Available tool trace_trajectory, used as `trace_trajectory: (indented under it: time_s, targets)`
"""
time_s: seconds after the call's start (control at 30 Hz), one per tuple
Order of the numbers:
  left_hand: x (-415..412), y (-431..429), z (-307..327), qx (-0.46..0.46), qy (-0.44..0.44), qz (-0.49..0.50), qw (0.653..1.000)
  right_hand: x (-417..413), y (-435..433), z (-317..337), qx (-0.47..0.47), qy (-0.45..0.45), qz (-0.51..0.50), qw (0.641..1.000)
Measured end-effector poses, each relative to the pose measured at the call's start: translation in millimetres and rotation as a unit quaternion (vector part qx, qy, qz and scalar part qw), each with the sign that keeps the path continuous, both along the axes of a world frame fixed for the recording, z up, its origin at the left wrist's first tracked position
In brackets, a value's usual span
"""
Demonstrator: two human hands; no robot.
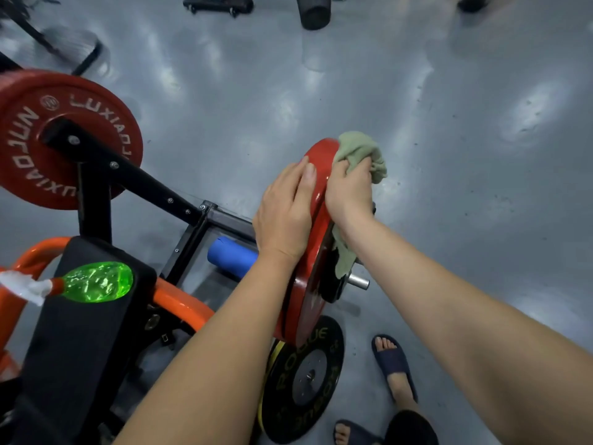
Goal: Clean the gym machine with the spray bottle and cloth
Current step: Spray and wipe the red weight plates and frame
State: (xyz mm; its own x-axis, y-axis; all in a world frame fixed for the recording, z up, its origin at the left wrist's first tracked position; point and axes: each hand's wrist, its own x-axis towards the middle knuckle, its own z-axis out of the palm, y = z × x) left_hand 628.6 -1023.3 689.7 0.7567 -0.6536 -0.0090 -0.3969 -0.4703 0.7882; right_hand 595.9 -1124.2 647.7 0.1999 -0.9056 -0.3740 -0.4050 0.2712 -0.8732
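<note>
Left hand point(284, 213) flat, fingers straight, steadying inner face of red plate point(308, 284); right hand point(349, 187) clenched round green cloth point(359, 149), pressing it on outer face near top rim. Best: brace plate firm, wipe overlapping arcs rim to hub, refold cloth to clean side. Spray bottle point(96, 282) lies on black pad point(80, 332), left of red plate. Black plate point(305, 377) just below red plate. Grey glossy floor point(449, 123) beyond red plate, glare patches.

The cloth point(359, 152) is partly covered by the right hand point(349, 191). The bottle point(96, 282) is cut at its blurred nozzle by the left edge. The yellow plate point(269, 358) is mostly hidden behind the black plate point(305, 377).
</note>
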Motion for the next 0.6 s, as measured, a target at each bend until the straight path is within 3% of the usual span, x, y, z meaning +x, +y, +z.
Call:
trace_trajectory:
  time_s: [0.27,0.47,0.6]
  targets:
    - [3,1,-3,-0.002,-0.006,-0.025,1.0,-37,114,-8,-0.145,-0.038,0.046,0.988]
    - [1,3,-6,0.041,-0.022,-0.007,0.999,-75,168,-42,-0.064,-0.148,0.122,0.979]
    - [3,0,-12,0.091,-0.117,-0.042,0.988,-73,103,-36,-0.086,-0.239,0.107,0.961]
